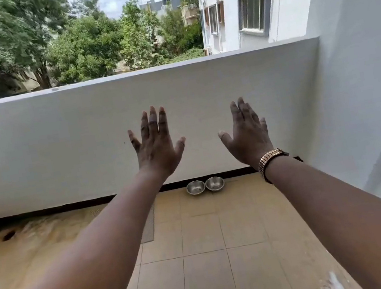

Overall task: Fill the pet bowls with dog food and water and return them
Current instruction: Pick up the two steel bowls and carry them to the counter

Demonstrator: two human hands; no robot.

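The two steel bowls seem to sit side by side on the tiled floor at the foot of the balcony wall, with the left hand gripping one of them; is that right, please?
Not quite. The two steel bowls do sit side by side on the tiled floor at the foot of the balcony wall, but the left hand grips nothing: the head view shows it raised in the air with fingers spread, well clear of them.

Centre of the frame, low against the white balcony parapet wall [59, 145], two small round steel bowls [205, 185] sit side by side, touching, on the tan tiled floor [207, 254]. Both arms reach up the frame: left hand [157, 144] left of centre, right hand [248, 135] right of centre, well above the bowls, fingers spread. Behind the wall, leafy green trees [68, 43] upper left, a white apartment building [237, 7] upper right.
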